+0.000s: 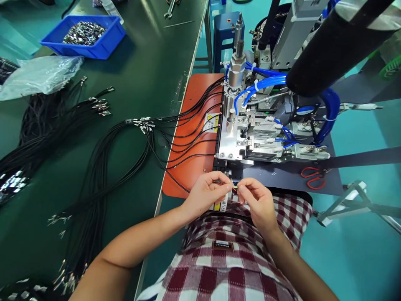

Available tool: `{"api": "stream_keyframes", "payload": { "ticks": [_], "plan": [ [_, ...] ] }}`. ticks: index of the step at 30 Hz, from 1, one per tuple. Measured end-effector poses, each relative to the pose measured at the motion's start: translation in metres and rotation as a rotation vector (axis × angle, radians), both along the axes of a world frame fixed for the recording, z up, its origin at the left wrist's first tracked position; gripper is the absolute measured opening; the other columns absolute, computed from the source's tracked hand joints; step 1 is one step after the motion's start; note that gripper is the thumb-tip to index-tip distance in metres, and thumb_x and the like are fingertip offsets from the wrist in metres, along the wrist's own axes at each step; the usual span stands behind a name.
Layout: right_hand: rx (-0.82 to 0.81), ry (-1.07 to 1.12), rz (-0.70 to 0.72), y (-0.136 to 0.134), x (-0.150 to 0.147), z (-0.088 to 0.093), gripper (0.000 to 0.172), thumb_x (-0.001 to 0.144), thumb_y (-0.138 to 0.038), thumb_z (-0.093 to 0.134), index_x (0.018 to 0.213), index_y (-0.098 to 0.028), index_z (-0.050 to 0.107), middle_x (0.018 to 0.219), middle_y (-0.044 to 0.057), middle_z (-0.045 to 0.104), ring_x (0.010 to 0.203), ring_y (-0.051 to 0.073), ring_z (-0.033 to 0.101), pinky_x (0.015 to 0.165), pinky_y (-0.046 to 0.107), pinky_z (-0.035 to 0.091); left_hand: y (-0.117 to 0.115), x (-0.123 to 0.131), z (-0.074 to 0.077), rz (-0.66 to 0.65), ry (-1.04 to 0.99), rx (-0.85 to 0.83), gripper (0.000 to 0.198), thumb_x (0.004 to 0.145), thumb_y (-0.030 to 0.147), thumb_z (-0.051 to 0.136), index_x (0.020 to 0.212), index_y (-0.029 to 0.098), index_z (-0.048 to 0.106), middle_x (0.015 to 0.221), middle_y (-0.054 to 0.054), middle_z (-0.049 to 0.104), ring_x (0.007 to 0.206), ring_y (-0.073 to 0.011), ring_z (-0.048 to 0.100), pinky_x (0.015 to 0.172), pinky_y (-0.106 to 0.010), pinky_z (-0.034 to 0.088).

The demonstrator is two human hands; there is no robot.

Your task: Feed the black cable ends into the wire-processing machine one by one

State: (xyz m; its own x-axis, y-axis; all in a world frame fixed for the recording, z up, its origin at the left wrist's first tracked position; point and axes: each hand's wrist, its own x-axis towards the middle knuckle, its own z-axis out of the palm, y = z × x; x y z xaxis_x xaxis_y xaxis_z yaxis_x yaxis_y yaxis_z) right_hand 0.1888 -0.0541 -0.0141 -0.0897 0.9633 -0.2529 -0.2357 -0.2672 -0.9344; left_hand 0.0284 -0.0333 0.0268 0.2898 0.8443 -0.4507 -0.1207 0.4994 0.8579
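In front of my lap, my left hand [209, 191] is closed in a pinch near the end of a black cable [178, 182]. Thin coloured wires [234, 187], green and red among them, show in the small gap between my hands. My right hand [257, 201] pinches the other side of these wires with thumb and forefinger. The fingertips cover the wire ends. Just beyond both hands stands a metal machine [232, 144] with several black cables running into its left side. A label with yellow on it [223, 205] shows partly below my left hand.
Bundles of black cables [97, 175] with metal connectors lie on the dark green table [150, 54]. A blue bin [109, 42] of small metal parts and a plastic bag [46, 75] are at the far left. Red-handled scissors [314, 177] lie right of the machine. A thick black tube [332, 50] hangs upper right.
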Motion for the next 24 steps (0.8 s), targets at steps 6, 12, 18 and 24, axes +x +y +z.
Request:
{"api": "stream_keyframes", "payload": {
  "ticks": [6,12,18,24],
  "plan": [
    [-0.06,0.131,0.008,0.0013,-0.0056,0.0008,0.011,0.081,-0.032,0.068,0.081,-0.021,0.066,0.059,-0.004,0.049,0.05,0.009,0.041,0.049,0.023,0.035,0.0005,-0.0009,0.0028,-0.033,0.007,-0.004,0.027,0.078,0.038,0.068,0.077,0.013,0.058,0.048,0.007,0.043,0.042,-0.0049,0.036,0.041,-0.017,0.028],
    [-0.129,0.212,0.025,0.0013,-0.0075,0.0004,0.015,0.077,-0.033,0.071,0.078,-0.02,0.064,0.063,-0.004,0.051,0.049,0.008,0.038,0.047,0.022,0.032,0.0002,-0.0019,0.0019,-0.049,-0.034,-0.009,0.025,0.078,0.036,0.068,0.076,0.014,0.056,0.046,0.008,0.041,0.041,-0.0046,0.035,0.042,-0.017,0.028],
    [-0.09,0.142,0.021,-0.0033,-0.0089,0.002,0.018,0.081,-0.036,0.067,0.078,-0.02,0.061,0.058,-0.004,0.049,0.048,0.009,0.04,0.047,0.024,0.033,0.0004,-0.0042,-0.0007,-0.074,-0.057,-0.007,0.024,0.078,0.035,0.068,0.077,0.014,0.057,0.047,0.007,0.043,0.043,-0.0049,0.036,0.044,-0.018,0.028],
    [0.015,0.01,0.041,-0.0065,-0.0092,0.0064,0.021,0.088,-0.038,0.058,0.076,-0.021,0.055,0.052,-0.007,0.043,0.043,0.008,0.035,0.044,0.023,0.031,0.001,-0.0052,0.0004,-0.109,-0.045,-0.014,0.026,0.078,0.037,0.068,0.078,0.014,0.057,0.046,0.007,0.042,0.042,-0.0048,0.035,0.044,-0.018,0.027]
  ]
}}
